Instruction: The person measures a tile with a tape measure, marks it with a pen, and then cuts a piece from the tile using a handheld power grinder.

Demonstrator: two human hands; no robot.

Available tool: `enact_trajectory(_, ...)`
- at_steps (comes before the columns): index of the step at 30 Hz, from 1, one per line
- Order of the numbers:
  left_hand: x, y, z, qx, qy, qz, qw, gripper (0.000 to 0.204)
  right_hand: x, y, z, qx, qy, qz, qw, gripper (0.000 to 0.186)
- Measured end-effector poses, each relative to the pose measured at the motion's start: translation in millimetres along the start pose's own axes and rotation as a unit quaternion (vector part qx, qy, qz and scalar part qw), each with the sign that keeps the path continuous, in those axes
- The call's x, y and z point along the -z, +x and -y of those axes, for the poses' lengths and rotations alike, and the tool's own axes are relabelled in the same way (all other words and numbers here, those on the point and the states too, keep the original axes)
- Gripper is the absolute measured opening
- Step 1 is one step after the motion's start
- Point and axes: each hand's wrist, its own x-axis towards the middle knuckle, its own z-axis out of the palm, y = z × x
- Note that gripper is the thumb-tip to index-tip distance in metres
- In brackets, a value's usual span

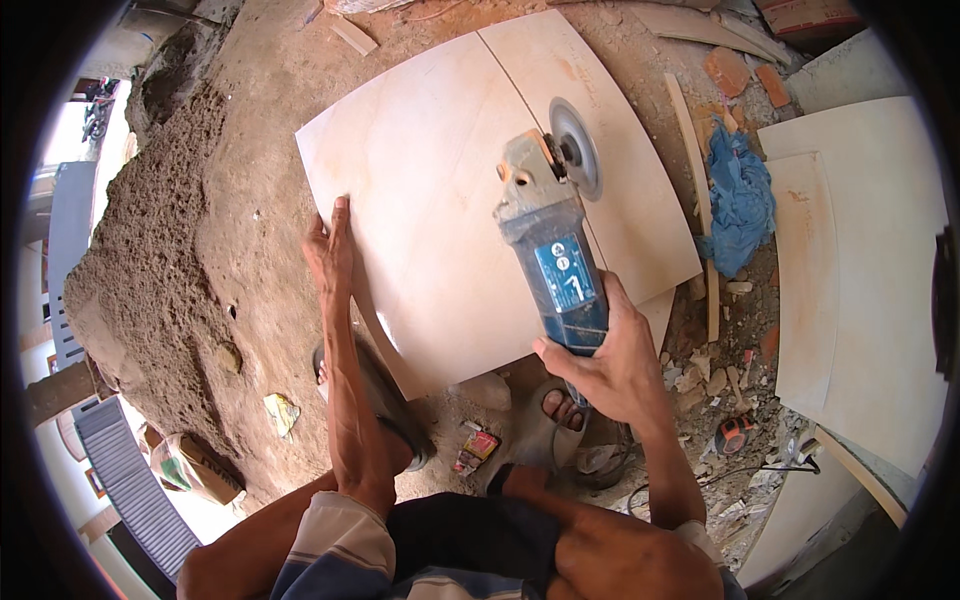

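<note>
1. Tile (430,190): a large pale sheet, lying face up on the dirt ground (265,190) in front of the squatting person. Presumably the ground was chosen as a broad support within reach of both hands.
2. Line (512,78): thin and dark, running down the tile from its far edge toward the near right. Grinder and disc are positioned over it, which suggests that it serves as a guide.
3. Left hand (330,255): clamped on the tile's left edge, thumb on the upper face, other fingers at the outer side. Whether these reach underneath cannot be told. Likely function: to steady the sheet, well apart from the disc.
4. Right hand (622,365): fingers closed around the rear body of the grinder (560,265). This grip probably gives control of the tool while keeping the hand behind the disc.
5. Disc (576,150): on the tool's far end, turned edge-on toward the tile, apparently to align with the line. Contact with the tile cannot be confirmed.
6. Tape measure (733,435) and blue bag (740,195): on the ground to the right, apart from the tile, seemingly set aside from the working surface.
</note>
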Motion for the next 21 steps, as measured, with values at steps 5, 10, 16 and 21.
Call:
enact_trajectory(5, 4, 1, -5, 0.072, 0.12, 0.01, 0.99, 0.054, -12, 97, 25, 0.016, -0.092, -0.005, 0.996, 0.066)
enact_trajectory(10, 1, -7, -11, 0.03, -0.007, 0.044, 0.999, 0.064, -25, 185, 27, 0.055, -0.084, -0.019, 0.995, 0.067)
enact_trajectory(16, 0, -11, -20, 0.051, -0.005, 0.035, 0.998, 0.065, -33, 245, 20, 0.091, -0.099, -0.033, 0.99, 0.061)
enact_trajectory(21, -1, -13, -27, 0.085, 0.054, 0.02, 0.995, 0.073, -37, 271, 20, 0.105, -0.092, -0.033, 0.99, 0.059)
